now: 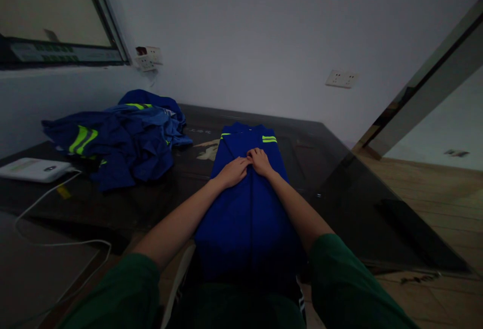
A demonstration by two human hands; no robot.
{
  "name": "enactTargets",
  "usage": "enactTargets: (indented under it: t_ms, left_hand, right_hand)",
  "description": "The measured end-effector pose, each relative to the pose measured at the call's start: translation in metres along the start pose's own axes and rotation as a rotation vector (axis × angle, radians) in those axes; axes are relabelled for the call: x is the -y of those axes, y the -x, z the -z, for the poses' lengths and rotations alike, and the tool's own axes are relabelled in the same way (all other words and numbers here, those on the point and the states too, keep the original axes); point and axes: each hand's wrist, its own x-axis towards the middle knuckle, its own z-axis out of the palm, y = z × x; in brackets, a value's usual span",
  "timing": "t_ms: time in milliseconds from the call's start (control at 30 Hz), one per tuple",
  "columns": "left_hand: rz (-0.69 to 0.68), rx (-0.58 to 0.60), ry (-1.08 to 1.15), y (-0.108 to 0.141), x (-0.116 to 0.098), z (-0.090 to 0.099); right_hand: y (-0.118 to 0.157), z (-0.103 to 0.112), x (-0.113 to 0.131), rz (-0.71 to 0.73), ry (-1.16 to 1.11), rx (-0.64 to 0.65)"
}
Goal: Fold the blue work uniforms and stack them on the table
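A blue work jacket [230,218] with bright yellow-green stripes lies front up, its collar at the far end and its lower part reaching over the near table edge towards my lap. The front seam runs down its middle. On this seam, at chest height, my left hand [236,171] and my right hand [260,161] meet with fingertips touching. The fingers of both are bent and closed at the cloth's front edge. Anything small between the fingertips is too dim to make out.
The dark glossy table [339,208] stands against the wall. Left lies a heap of crumpled blue garments [139,138] with matching stripes. Nearer, a white device [35,169] trails a white cable [56,244] over the edge. Wall sockets [341,79] sit above the table.
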Motion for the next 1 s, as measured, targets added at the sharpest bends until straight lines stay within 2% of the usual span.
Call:
enactTargets:
  t_ms: [133,333,467,633,800,900,1000]
  left_hand:
    - [-0.056,-0.013,-0.004,0.002,-0.008,0.004]
    - [-0.088,0.192,-0.068,0.002,-0.005,-0.004]
    - [-0.05,0.221,-0.089,-0.001,-0.003,-0.008]
    - [-0.049,0.222,-0.059,-0.001,-0.005,-0.005]
    - [0.002,0.173,0.069,-0.002,-0.004,-0.002]
    - [0.065,0.063,0.197,-0.009,0.001,0.001]
    - [0.196,-0.044,0.213,-0.023,0.006,0.002]
  right_hand:
    - [-0.008,-0.004,-0.011,0.044,-0.192,-0.064]
    - [-0.021,0.014,-0.046,-0.168,-0.226,-0.19]
    - [-0.003,0.013,-0.058,-0.178,-0.185,-0.099]
    - [0.014,0.002,-0.056,-0.17,-0.124,0.019]
    - [0.011,0.007,-0.056,-0.17,-0.119,0.008]
    - [0.009,0.016,-0.055,-0.124,-0.136,-0.037]
    - [0.004,0.024,-0.052,-0.058,-0.158,-0.055]
